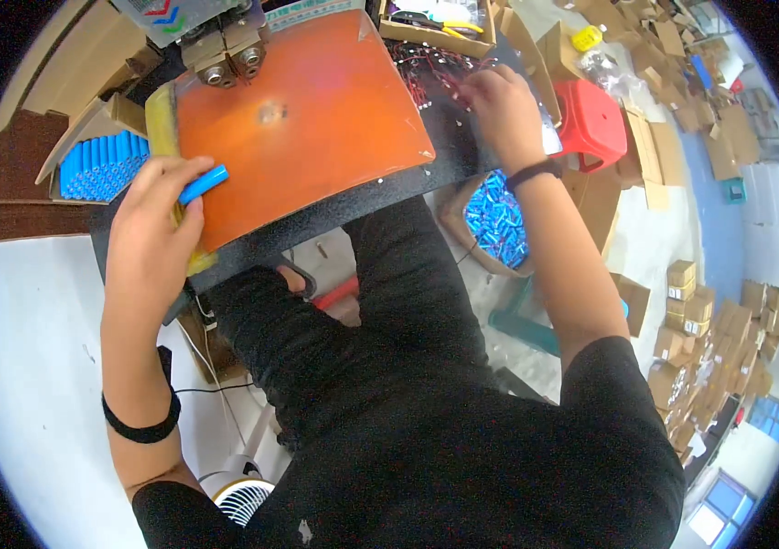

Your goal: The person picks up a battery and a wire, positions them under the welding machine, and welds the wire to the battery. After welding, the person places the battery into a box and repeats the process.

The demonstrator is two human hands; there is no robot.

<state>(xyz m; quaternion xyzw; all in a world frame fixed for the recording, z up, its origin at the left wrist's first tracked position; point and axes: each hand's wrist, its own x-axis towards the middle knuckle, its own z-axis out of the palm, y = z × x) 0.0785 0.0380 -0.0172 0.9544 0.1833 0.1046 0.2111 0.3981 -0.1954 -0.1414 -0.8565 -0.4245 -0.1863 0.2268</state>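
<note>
My left hand (156,210) pinches a blue cylindrical battery cell (204,185) between thumb and fingers, above the left edge of an orange mat (316,119). Over at the right, my right hand (501,108) has its fingertips drawn together at a pile of thin red and black wire leads (426,71) with small white connectors. The fingers partly hide the lead they grip. Beyond the mat stands a machine head (225,57) with two metal electrode holders, like a spot welder; its tips hang over the mat's far left part.
An open carton of blue cells (101,165) stands left of the mat. Below the table's right edge, a box (496,224) holds many wired blue cells. A tray with pliers (440,26) sits at the back. A red stool (590,123) and cartons stand to the right.
</note>
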